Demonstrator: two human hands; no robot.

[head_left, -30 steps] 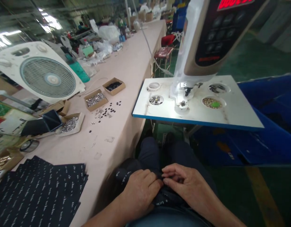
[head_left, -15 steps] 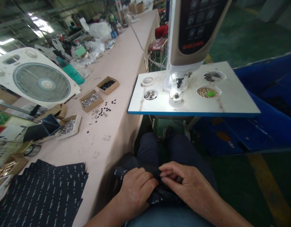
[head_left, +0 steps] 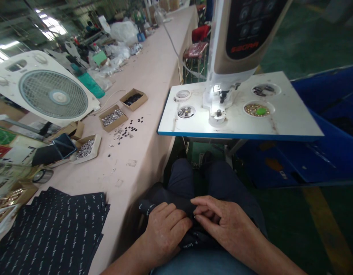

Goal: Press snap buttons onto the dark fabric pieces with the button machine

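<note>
On my lap lies a bunched piece of black fabric (head_left: pixel 190 238) printed with small white lettering. My left hand (head_left: pixel 167 229) is closed on it, knuckles up and fingertips hidden in its folds. Close beside, my right hand (head_left: pixel 229 223) is curled with thumb and fingers drawn together over the cloth. A tiny shiny speck shows at its thumb tip, too small to name. A stack of similar black printed fabric pieces (head_left: pixel 53 229) rests on the table to the left.
Ahead stands a snap-fastening press (head_left: pixel 222 95) on a white worktop (head_left: pixel 176 128) with cups of small metal parts. The long table (head_left: pixel 153 88) holds open boxes of fasteners (head_left: pixel 113 122), loose black and silver pieces, and a box fan (head_left: pixel 59 95). Blue bins (head_left: pixel 279 160) are at right.
The camera view has shifted slightly, so the table and press appear a little further right. My right index finger has lifted slightly from the thumb. My left hand keeps its hold on the fabric.
</note>
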